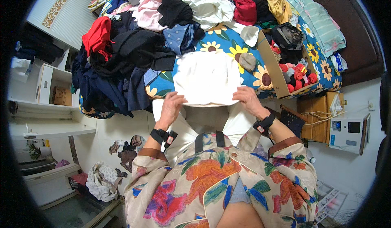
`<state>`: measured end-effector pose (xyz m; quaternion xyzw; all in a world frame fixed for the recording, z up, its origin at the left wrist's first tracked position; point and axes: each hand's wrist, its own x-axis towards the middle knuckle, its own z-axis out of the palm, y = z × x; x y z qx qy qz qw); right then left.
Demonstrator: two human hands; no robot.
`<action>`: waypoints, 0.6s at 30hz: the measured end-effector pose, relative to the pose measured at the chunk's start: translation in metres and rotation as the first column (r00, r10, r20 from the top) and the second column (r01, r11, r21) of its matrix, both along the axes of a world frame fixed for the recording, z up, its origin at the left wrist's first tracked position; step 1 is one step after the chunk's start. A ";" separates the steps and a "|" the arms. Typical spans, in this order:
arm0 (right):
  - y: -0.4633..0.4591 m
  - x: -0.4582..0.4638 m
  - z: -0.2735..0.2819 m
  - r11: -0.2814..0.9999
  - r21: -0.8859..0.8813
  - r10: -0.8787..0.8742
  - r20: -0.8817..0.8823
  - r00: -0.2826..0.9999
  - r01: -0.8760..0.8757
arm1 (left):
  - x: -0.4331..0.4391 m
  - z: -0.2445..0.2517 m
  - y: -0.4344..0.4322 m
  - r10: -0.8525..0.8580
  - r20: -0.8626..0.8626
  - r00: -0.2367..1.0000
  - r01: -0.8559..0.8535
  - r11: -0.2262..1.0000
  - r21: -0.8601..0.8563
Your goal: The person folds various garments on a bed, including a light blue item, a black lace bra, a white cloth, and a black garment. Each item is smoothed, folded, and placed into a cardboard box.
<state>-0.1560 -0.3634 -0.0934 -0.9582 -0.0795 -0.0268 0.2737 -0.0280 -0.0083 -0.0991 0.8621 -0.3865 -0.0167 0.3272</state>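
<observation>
A white garment (207, 78) lies spread on the flowered bedspread (210, 46), its near edge hanging at the bed's edge. My left hand (174, 104) pinches the garment's near left corner between thumb and fingers. At the near right corner, my right hand (248, 99) grips the cloth the same way. Both wrists wear black straps with small devices. A crumpled beige cloth (247, 62) sits just beyond the garment to the right. Further right stands an open cardboard box (272, 67) holding rolled red, pink, grey and black cloth items.
Dark clothes (131, 51) and a red knitted piece (98, 37) are heaped at the left of the bed. White, pink and black garments (207, 8) pile at the back. White shelves (52, 130) stand left; a wooden cabinet (314, 118) stands right.
</observation>
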 end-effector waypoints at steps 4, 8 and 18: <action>-0.005 -0.003 -0.014 0.980 0.180 0.091 -0.044 0.995 -0.081 | -0.001 -0.016 0.015 -0.008 -0.180 0.984 0.017 0.998 0.053; -0.026 0.042 0.019 0.950 0.308 0.004 -0.204 0.979 0.060 | 0.048 0.002 0.002 0.002 -0.114 0.993 0.007 0.997 0.077; -0.028 0.142 0.024 0.926 0.214 -0.363 0.271 0.891 0.312 | 0.130 0.011 -0.089 0.199 0.178 0.964 -0.187 0.979 -0.086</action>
